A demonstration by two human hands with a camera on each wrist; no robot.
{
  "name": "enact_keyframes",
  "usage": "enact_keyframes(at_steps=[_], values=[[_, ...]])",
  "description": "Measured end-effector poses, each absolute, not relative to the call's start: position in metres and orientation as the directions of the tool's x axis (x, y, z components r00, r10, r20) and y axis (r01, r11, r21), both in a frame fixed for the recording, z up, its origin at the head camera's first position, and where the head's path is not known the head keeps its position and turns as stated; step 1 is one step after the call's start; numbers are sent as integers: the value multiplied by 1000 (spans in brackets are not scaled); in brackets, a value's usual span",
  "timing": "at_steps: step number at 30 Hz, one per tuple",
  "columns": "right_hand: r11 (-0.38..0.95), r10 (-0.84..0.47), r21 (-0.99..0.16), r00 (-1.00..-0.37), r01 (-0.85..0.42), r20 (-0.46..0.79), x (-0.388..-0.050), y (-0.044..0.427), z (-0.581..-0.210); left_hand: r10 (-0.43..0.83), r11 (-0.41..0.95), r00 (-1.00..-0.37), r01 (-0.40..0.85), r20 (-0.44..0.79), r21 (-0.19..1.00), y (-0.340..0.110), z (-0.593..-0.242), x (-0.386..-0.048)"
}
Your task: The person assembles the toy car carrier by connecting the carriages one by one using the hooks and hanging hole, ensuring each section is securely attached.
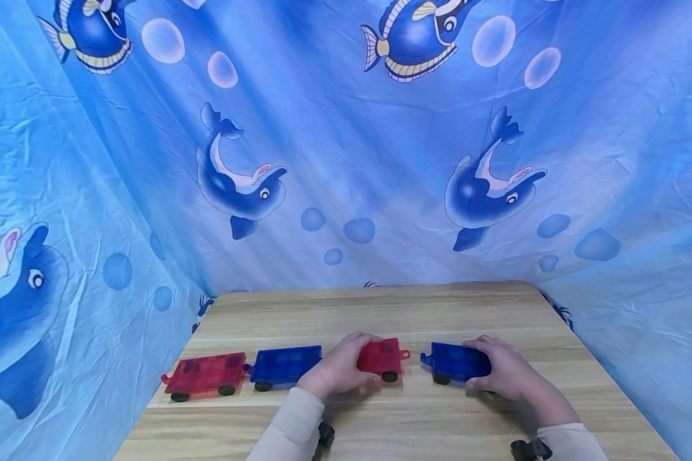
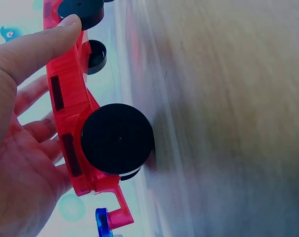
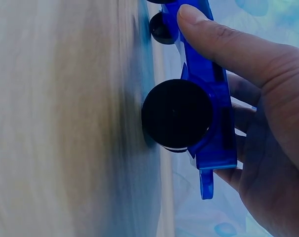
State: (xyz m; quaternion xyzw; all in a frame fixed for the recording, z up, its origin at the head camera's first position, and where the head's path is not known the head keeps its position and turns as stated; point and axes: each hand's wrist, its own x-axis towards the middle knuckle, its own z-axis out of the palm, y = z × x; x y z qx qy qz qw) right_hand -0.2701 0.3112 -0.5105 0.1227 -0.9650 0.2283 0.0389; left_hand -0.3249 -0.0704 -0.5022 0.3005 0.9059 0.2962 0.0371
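Observation:
My left hand (image 1: 343, 363) grips a translucent red toy train car (image 1: 385, 354) by its long sides, with black wheels on the wooden table. In the left wrist view the thumb lies on one side of the red car (image 2: 70, 106), and its rear hook meets a blue loop (image 2: 103, 222). My right hand (image 1: 504, 370) holds a blue toy train car (image 1: 457, 360), with the thumb on its near side; the same blue car (image 3: 216, 98) shows in the right wrist view. Between the red car's loop (image 1: 405, 354) and the blue car's hook (image 1: 425, 359) is a small gap.
Left of my left hand, another blue car (image 1: 287, 365) stands in line behind the held red one. Hitched to it at the far left is a second red car (image 1: 207, 374). The wooden table (image 1: 380, 314) ends at a blue sea-print curtain (image 1: 346, 160).

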Motion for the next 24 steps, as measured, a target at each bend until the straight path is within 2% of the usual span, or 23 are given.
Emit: enact_keyframes(at_steps=[24], values=[[851,-241,-449,-962,-273,129,-265,294,-508,601,640,-793,553,101,533,-62,-505,-322]])
